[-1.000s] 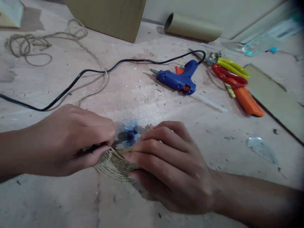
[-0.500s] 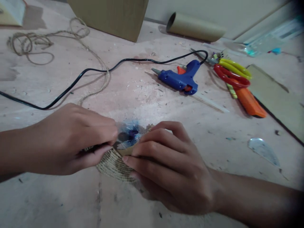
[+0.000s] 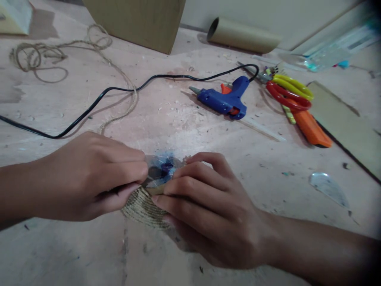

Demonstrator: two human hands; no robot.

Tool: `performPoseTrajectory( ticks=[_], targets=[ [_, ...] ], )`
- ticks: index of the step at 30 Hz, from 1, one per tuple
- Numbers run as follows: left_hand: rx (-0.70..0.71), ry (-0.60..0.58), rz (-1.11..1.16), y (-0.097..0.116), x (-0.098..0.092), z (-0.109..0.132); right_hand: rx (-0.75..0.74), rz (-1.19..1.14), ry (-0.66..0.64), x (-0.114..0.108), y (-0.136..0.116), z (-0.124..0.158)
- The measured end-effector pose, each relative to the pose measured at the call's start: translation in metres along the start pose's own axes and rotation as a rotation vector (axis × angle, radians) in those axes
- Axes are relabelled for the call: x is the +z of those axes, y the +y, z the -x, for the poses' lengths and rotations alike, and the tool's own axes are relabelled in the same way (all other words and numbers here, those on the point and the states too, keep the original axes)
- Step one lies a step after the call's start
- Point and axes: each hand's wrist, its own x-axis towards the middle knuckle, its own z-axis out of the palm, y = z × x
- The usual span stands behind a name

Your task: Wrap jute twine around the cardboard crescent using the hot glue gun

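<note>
A round piece coiled with jute twine (image 3: 144, 210) stands low in the middle, with a cardboard strip at its upper rim and blue-stained, glue-stringed material inside. My right hand (image 3: 214, 210) is closed around its right side, fingertips pressing the rim. At the left rim, my left hand (image 3: 104, 174) is closed in a pinch, thumb against forefinger. A loose length of jute twine (image 3: 119, 116) runs across the table and disappears behind my left hand; the pinch point itself is hidden by the fingers.
A blue glue gun (image 3: 223, 101) lies beyond the hands, its black cord (image 3: 107, 89) trailing left. Right of it are red-and-yellow-handled scissors (image 3: 290, 95), an orange cutter (image 3: 312, 127) and a cardboard sheet (image 3: 348, 123). Behind lie a cardboard tube (image 3: 244, 35) and clear bottle (image 3: 336, 51).
Both hands keep their hold, with only a very slight shift of the fingers. The camera view has moved a little; the tools stay where they were.
</note>
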Motion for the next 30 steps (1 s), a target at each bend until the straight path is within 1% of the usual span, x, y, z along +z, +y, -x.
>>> performPoseTrajectory(
  ticks=[4, 8, 12, 13, 20, 22, 25, 30],
  targets=[
    [0.007, -0.005, -0.011, 0.0011, -0.0005, -0.0011, 0.029, -0.003, -0.009, -0.0008, 0.0001, -0.0013],
    [0.005, -0.003, 0.003, 0.0005, 0.0003, 0.0, 0.002, -0.036, -0.05, -0.0034, 0.0015, -0.0021],
    [0.005, 0.01, 0.003, -0.0012, 0.0026, 0.0034, -0.011, 0.004, -0.055, -0.0033, 0.0012, -0.0013],
    [0.001, 0.024, 0.005, -0.0014, 0.0032, 0.004, -0.009, 0.011, -0.051, -0.0027, 0.0009, -0.001],
    [0.017, 0.015, -0.005, -0.0001, 0.0007, 0.0002, 0.027, -0.007, 0.018, 0.0008, -0.0005, -0.0005],
    [0.027, 0.001, -0.012, 0.0, -0.001, -0.0016, 0.019, -0.006, 0.002, -0.0001, 0.0001, -0.0013],
    [0.023, 0.016, -0.02, -0.0001, -0.0012, -0.0027, -0.004, -0.02, -0.052, -0.0022, 0.0012, -0.0026],
    [0.049, 0.022, -0.036, -0.002, 0.0043, 0.0015, -0.02, -0.027, -0.083, -0.0026, 0.0012, -0.0037]
  ],
)
